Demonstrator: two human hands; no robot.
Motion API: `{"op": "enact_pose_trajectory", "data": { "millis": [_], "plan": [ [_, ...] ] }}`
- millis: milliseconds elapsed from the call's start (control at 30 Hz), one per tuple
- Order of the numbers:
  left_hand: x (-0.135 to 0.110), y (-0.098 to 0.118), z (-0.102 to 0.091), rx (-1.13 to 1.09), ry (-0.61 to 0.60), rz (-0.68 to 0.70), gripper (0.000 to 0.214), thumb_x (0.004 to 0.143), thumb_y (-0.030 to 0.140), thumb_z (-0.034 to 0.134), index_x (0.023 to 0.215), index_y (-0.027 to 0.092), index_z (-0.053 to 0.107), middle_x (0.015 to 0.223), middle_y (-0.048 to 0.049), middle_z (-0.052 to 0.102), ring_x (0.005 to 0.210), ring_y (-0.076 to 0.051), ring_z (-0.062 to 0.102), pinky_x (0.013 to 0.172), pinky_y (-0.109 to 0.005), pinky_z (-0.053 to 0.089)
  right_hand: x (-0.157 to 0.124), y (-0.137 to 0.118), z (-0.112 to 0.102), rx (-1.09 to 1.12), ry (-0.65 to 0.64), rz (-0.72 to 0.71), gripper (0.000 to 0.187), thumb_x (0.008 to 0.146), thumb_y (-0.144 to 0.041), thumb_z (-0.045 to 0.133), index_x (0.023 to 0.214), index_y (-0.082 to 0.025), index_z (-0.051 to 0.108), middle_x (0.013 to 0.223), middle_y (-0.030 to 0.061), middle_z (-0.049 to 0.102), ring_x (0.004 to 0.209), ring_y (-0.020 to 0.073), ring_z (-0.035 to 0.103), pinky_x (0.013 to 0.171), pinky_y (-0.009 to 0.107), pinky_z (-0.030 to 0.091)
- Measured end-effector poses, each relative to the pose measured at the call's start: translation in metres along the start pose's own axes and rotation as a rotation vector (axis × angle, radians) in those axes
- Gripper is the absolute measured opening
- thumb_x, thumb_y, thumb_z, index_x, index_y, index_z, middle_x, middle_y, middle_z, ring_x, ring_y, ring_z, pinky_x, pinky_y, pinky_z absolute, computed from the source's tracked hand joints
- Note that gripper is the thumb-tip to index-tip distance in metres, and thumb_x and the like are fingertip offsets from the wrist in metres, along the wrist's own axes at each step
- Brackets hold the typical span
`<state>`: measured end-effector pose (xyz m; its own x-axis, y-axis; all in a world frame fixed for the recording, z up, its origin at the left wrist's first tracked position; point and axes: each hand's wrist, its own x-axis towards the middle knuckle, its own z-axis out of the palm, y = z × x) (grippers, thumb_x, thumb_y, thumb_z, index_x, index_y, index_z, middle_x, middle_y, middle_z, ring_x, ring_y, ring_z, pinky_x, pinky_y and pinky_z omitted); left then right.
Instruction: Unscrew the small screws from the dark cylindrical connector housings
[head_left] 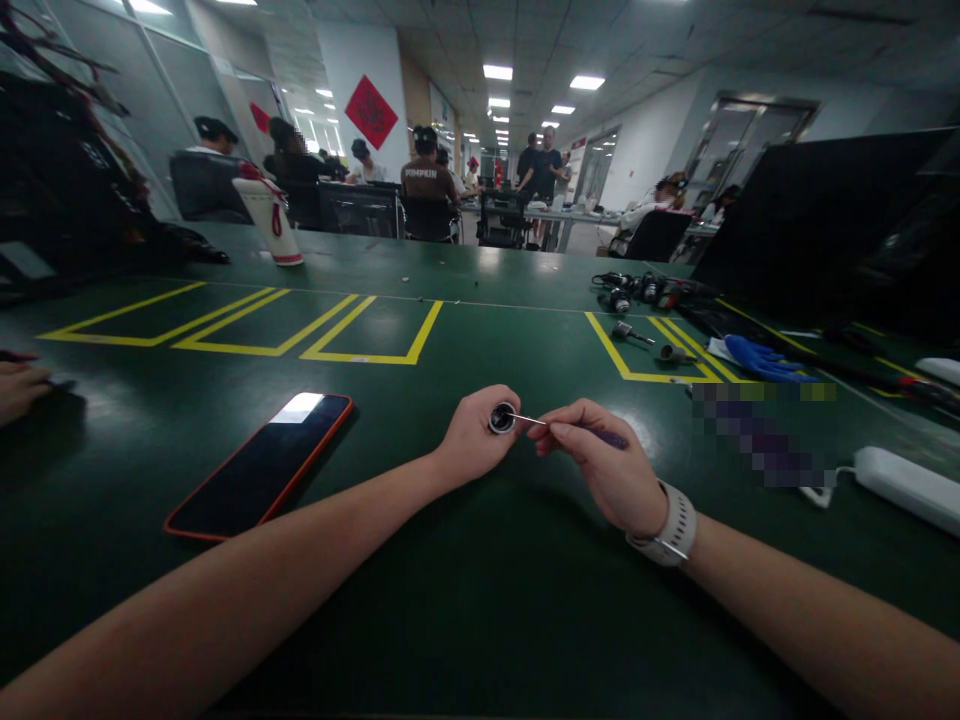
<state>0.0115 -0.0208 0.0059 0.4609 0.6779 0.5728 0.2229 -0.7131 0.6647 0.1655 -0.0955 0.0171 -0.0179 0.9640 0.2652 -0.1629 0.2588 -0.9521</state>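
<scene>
In the middle of the view my left hand (480,435) is closed around a small round part (502,418) with a metal rim and a dark hollow, its open end turned toward me. My right hand (600,460) pinches a screwdriver (611,438) by its dark purple handle. The screwdriver's thin metal shaft points left, and its tip is at the mouth of the round part. Whether the tip touches the inside is too small to tell. Most of the round part is hidden in my left fingers.
A phone (262,465) lies on the green table (465,620) left of my hands. Metal parts (634,333), blue gloves (757,355) and a white power strip (907,485) are on the right. A cup (274,220) stands at the back left. Another person's hand (21,385) is at the left edge.
</scene>
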Motion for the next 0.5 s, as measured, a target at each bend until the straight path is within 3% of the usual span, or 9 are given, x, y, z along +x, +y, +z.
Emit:
{"op": "enact_pose_trajectory", "data": {
  "millis": [267,500],
  "plan": [
    [-0.0001,0.0008,-0.0002,-0.046,0.000,-0.024,0.012,0.070,0.015,0.061,0.064,0.016,0.050,0.062,0.0031,0.050,0.058,-0.010,0.046,0.055,-0.023,0.036,0.0063,-0.0038,-0.0021,0.192,0.018,0.139,0.005,0.074,-0.017,0.061,0.070,-0.017,0.065,0.073,0.0035,0.070,0.067,0.0141,0.061,0.066,0.030,0.048],
    [-0.0004,0.0023,-0.0008,-0.006,-0.006,-0.026,0.012,0.071,0.015,0.060,0.064,0.016,0.050,0.063,0.0026,0.050,0.059,-0.011,0.047,0.056,-0.024,0.037,0.0030,-0.0026,-0.0033,0.023,0.027,0.015,0.006,0.076,-0.016,0.060,0.075,-0.018,0.066,0.074,0.0018,0.069,0.069,0.0136,0.061,0.066,0.030,0.049]
  ]
}}
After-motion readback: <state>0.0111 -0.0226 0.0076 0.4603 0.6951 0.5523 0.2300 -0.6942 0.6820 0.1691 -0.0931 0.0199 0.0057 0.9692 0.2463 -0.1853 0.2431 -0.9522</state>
